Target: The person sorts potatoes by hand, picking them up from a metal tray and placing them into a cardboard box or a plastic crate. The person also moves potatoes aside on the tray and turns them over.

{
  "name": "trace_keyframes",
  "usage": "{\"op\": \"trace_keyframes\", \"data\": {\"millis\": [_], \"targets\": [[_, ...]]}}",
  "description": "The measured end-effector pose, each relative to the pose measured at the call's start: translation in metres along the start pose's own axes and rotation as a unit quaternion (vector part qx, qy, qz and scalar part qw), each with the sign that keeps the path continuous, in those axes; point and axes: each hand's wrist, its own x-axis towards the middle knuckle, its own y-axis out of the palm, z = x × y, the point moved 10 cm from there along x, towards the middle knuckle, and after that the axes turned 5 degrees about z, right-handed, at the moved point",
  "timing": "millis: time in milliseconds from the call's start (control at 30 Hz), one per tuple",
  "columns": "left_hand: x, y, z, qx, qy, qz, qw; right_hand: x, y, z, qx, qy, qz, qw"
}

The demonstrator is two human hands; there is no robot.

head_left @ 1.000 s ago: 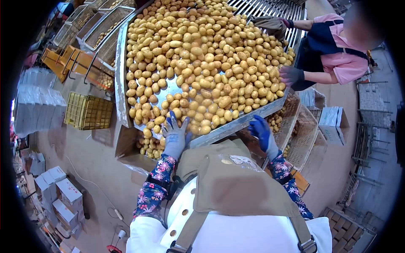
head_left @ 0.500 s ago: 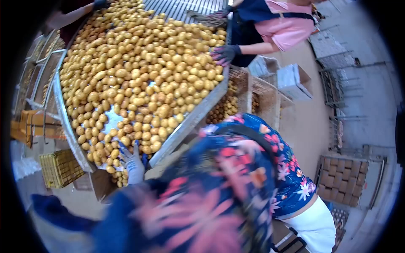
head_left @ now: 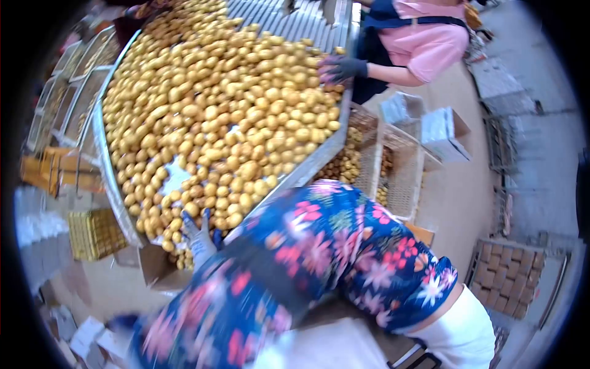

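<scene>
My left hand wears a pale glove with blue fingertips. It rests at the narrow near end of a sorting table, its fingers spread against yellow potatoes. No potato is visibly gripped. The wrist disappears behind floral-patterned clothing, which fills the lower middle. My right hand does not show. The potatoes cover most of the metal-rimmed table, and a pale patch of its bed shows among them. Some potatoes lie below the near end, by a cardboard box.
Across the right rim, a co-worker's dark-gloved hand touches the potatoes. Crates stand under the right side, near white boxes. A yellow crate is at left. Metal rollers lie at the far end.
The view has shifted, so the table sits slightly right and lower. The floral clothing has moved at the bottom. My left hand stays at the table's near end, fingers still spread.
</scene>
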Motion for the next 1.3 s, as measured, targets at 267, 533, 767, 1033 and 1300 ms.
{"op": "trace_keyframes", "data": {"millis": [267,533,767,1033,1300], "targets": [[-0.017,0.055,0.084,0.135,-0.131,-0.083,0.979,-0.214,0.065,-0.253,0.041,0.260,0.008,0.965],[0.031,0.034,0.143,0.176,-0.169,-0.022,0.970,-0.309,0.085,-0.256,-0.005,0.354,0.099,0.930],[0.102,0.015,0.114,0.200,-0.046,-0.071,0.976,-0.283,0.089,-0.264,-0.002,0.411,-0.036,0.911],[0.160,0.037,0.141,0.258,-0.165,0.076,0.949,-0.283,0.081,-0.290,0.087,0.427,0.015,0.900],[0.156,0.017,0.151,0.197,-0.100,0.064,0.973,-0.277,0.086,-0.322,0.095,0.435,-0.018,0.895]]}}
